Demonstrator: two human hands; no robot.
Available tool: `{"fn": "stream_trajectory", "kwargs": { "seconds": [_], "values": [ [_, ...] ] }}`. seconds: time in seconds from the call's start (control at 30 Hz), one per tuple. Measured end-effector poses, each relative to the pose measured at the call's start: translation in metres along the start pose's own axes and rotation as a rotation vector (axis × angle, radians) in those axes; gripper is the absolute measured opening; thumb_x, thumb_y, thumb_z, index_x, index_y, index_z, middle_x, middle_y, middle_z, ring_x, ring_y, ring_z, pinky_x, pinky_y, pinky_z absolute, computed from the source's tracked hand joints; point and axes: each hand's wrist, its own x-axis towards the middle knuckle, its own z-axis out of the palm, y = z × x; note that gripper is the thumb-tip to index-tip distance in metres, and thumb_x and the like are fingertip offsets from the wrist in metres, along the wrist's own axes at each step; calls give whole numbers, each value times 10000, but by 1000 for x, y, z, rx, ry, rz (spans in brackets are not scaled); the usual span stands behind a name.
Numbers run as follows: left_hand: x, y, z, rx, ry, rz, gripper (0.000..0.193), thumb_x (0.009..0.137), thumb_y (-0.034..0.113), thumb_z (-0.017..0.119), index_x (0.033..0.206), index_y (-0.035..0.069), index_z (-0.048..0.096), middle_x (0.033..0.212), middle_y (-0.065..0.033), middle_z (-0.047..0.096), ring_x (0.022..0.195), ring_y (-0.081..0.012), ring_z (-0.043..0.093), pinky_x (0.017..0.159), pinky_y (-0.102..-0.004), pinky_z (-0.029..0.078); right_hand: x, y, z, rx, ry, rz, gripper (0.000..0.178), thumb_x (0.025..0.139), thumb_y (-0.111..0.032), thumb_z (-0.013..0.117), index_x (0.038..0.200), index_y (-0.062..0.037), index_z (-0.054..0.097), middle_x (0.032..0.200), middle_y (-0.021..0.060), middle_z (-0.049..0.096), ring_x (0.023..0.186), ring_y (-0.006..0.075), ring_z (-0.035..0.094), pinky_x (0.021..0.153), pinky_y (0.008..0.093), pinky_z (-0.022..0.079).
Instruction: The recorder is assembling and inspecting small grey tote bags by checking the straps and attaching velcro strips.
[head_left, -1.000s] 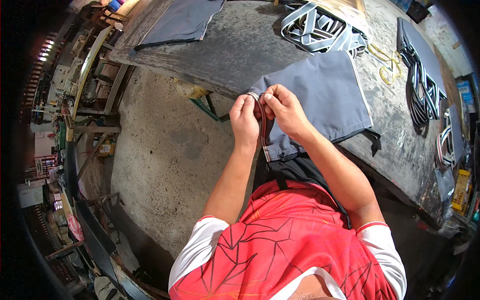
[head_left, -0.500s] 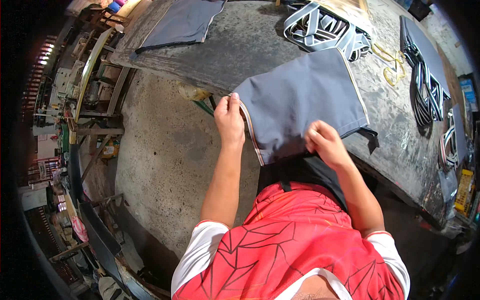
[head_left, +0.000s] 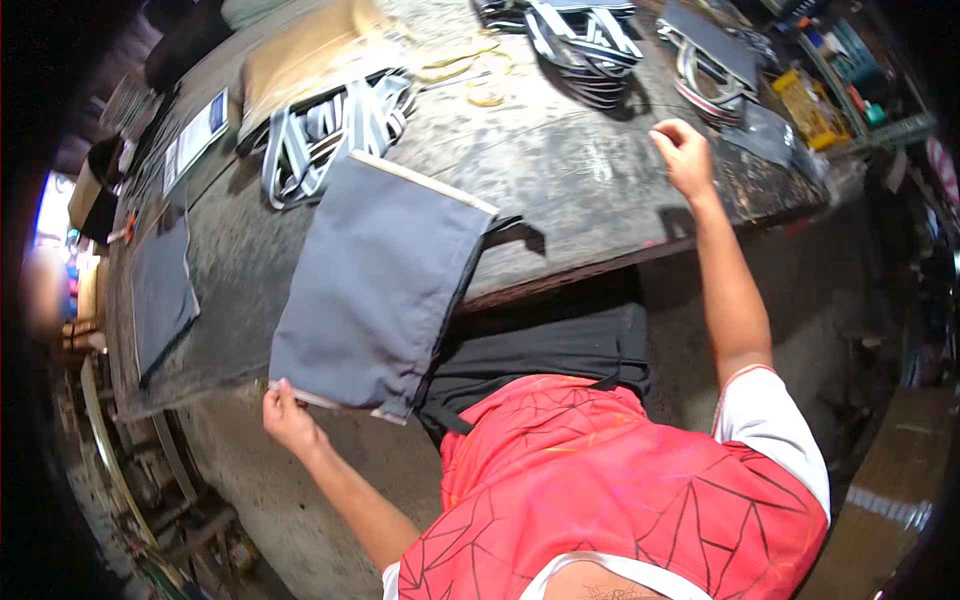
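Grey fabric panel (head_left: 375,285), the piece I am handling, lies across the near edge of the dark, worn surface (head_left: 580,180), its lower end hanging off toward me and its far edge trimmed with a pale strip. Under it, toward my body, a black cloth (head_left: 545,350) drapes below the surface's edge. A second grey panel (head_left: 160,290) lies flat, well apart on the left part of the surface. Beyond my panel sits a heap of grey-and-white striped straps (head_left: 330,125), just past its far left corner, and another heap of straps (head_left: 585,45) lies farther off near the top. A yellowish loop of cord (head_left: 470,75) rests between the two heaps (thin, hard to make out). My left hand (head_left: 290,420) pinches the panel's lower left corner, fingers closed on its hem. My right hand (head_left: 685,155) is stretched out over the right part of the surface, fingers curled loosely, holding nothing I can see.
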Motion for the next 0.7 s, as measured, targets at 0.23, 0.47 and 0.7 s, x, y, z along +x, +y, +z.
{"fn": "stream_trajectory", "kwargs": {
  "seconds": [0.23,0.47,0.7],
  "values": [
    [-3,9,6,-253,-72,-133,150,927,110,558,815,13,537,792,-14,538,706,-87,492,638,-256,431,-9,19,12,-149,-230,-127,259,829,-102,615,1070,-9,633,1119,152,631,944,256,637,823,327,492],
    [-19,52,10,-410,-154,-61,197,840,13,626,1026,-40,587,907,-52,615,805,-128,587,728,-264,478,-60,-81,38,125,-95,-96,183,803,-87,658,968,-35,596,1100,127,598,951,213,588,769,318,475],
    [-46,127,42,-526,-334,85,150,852,-60,546,990,-32,600,881,-48,634,752,-101,610,710,-240,514,-213,-247,160,316,-861,-697,1077,523,-425,855,1374,-45,315,1398,213,291,1292,404,290,1055,537,252]
  ]
}}
